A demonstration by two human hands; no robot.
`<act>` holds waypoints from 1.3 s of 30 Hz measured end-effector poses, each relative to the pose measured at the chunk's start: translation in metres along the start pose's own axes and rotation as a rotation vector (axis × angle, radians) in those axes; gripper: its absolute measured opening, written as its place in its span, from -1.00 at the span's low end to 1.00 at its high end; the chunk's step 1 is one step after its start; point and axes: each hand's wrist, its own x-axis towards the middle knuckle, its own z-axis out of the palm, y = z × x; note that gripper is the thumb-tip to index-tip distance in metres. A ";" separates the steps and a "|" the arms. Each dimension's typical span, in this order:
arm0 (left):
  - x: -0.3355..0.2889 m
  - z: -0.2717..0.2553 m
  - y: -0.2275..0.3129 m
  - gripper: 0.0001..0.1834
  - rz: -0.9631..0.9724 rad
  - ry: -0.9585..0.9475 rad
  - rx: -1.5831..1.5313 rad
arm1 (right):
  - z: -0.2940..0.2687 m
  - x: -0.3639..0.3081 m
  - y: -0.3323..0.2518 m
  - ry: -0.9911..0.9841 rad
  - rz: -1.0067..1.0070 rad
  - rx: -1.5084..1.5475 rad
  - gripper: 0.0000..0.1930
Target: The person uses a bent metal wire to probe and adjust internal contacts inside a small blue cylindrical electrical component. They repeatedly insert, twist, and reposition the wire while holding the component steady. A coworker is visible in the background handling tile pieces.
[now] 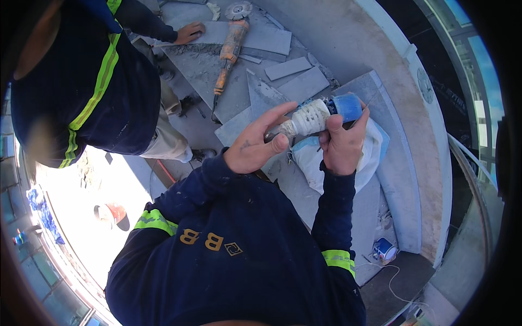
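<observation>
Between my two hands is a dusty handheld tool [311, 117] with a white ribbed body, a blue end on the right and a greyish narrow end on the left. Its exact kind is not clear. My left hand [255, 140] curls around the narrow end, thumb on the near side. The fingers of my right hand [345, 138] grip the blue end from the near right side. Just below the tool, a white and pale-blue sack [310, 169] lies crumpled on the grey slabs, partly covered by my right hand and forearm.
An orange angle grinder [232, 46] rests on loose stone slabs [266, 38] ahead. A co-worker's hand [189, 32] presses a slab at the far left. A curved wall [435, 163] bounds the right. A blue-and-white container [385, 250] and an orange-red bucket [111, 212] stand lower down.
</observation>
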 end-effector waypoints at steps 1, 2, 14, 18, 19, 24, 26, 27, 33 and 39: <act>0.003 -0.002 -0.006 -0.17 0.115 -0.020 0.072 | 0.003 -0.001 -0.003 -0.030 0.021 -0.021 -0.05; 0.004 -0.003 -0.007 -0.24 0.231 -0.042 0.143 | 0.004 -0.002 -0.005 -0.059 0.042 -0.043 -0.03; -0.006 -0.009 0.011 -0.43 0.015 0.064 0.186 | -0.003 -0.002 -0.012 -0.158 0.213 0.207 -0.16; -0.011 -0.006 0.002 -0.37 0.195 0.075 0.254 | -0.014 -0.006 -0.017 -0.256 0.150 0.145 -0.19; -0.012 -0.005 0.001 -0.36 0.216 0.085 0.267 | -0.016 -0.007 -0.015 -0.256 0.131 0.156 -0.19; -0.009 -0.006 -0.008 -0.34 0.327 0.105 0.387 | -0.012 -0.012 -0.022 -0.218 0.073 0.136 -0.14; -0.006 -0.006 -0.013 -0.34 0.387 0.112 0.419 | -0.010 -0.013 -0.027 -0.224 0.055 0.122 -0.12; -0.006 -0.007 -0.016 -0.33 0.421 0.114 0.418 | -0.011 -0.013 -0.029 -0.252 0.065 0.125 -0.11; 0.002 -0.007 -0.020 -0.25 0.553 0.115 0.455 | -0.012 -0.012 -0.026 -0.300 -0.042 0.130 -0.15; 0.014 0.004 0.016 -0.08 0.483 0.005 0.638 | -0.007 -0.014 -0.029 -0.462 -0.041 0.095 -0.18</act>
